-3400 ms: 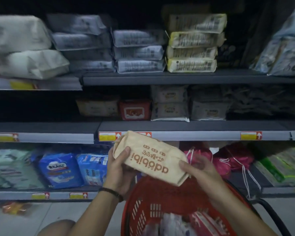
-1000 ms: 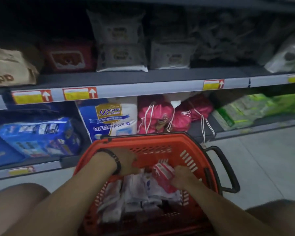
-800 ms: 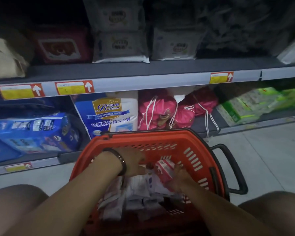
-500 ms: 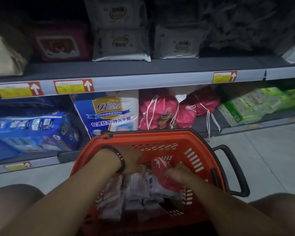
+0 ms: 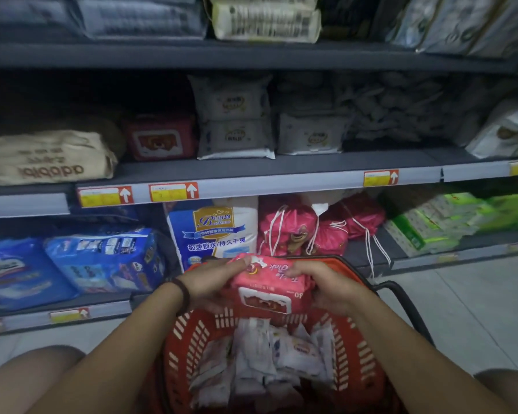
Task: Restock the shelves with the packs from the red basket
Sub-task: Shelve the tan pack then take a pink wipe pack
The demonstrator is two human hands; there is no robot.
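Head | left hand (image 5: 208, 283), right hand (image 5: 329, 286) — grip clamped on pink pack (image 5: 266, 283) | red basket (image 5: 186, 336) far rim part-hidden

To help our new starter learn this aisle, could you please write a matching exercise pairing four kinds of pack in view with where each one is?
Things
1. pink pack
2. beige pack
3. white packs
4. green packs

Places
A. lying in the red basket
B. bottom shelf, far right
C. held by the left hand and right hand
D. middle shelf, far left

Pairs: 1-C, 2-D, 3-A, 4-B
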